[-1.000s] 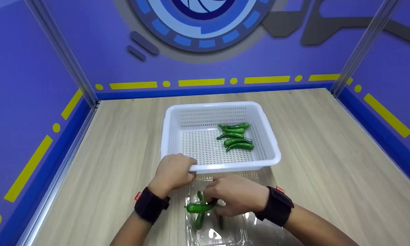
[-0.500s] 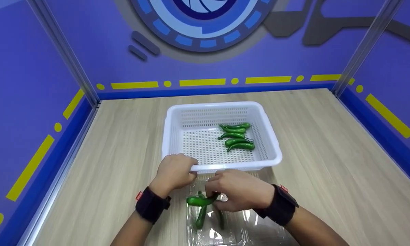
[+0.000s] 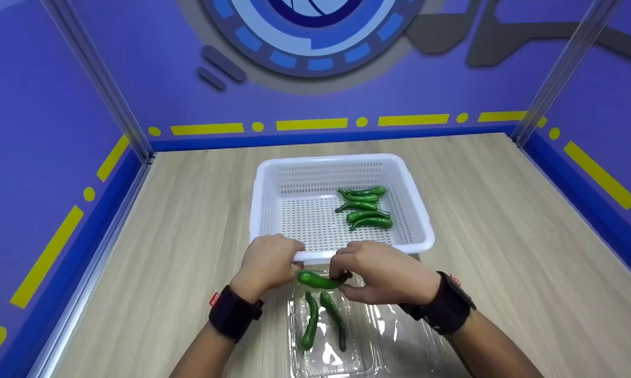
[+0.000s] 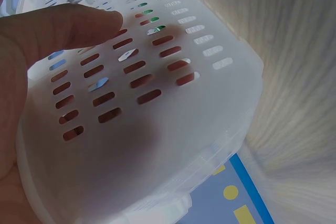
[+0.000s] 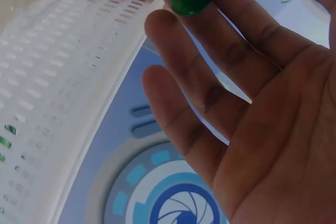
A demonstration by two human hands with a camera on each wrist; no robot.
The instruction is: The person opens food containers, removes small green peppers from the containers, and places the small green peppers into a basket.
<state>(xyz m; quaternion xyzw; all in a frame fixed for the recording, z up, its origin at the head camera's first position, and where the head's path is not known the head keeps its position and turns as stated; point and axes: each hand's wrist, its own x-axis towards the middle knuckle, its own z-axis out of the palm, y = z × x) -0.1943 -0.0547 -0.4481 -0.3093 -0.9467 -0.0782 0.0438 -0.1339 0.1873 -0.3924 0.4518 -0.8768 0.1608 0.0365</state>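
- The right hand [image 3: 386,273] pinches one green pepper [image 3: 319,282] between thumb and fingers, the other fingers loosely bent; the pepper hangs above the far end of the clear box [image 3: 360,336], just short of the basket's near rim.
- The left hand [image 3: 273,262] grips that rim near its left corner, thumb outside, close to the pepper's thick end.
- Two peppers [image 3: 334,315] lie lengthwise in the box, apart from each other.
- Beyond, five peppers [image 3: 370,223], by my count, lie bunched at the right of the white basket [image 3: 307,220].
- I'd call the work partway along: peppers sit in both places, with one in the air between.
- The raised rim stands between the held pepper and the five; it overlaps the box's far edge, whether touching I can't tell.
- Wood-grained table [image 3: 199,210] underneath, blue panels [image 3: 304,113] around.
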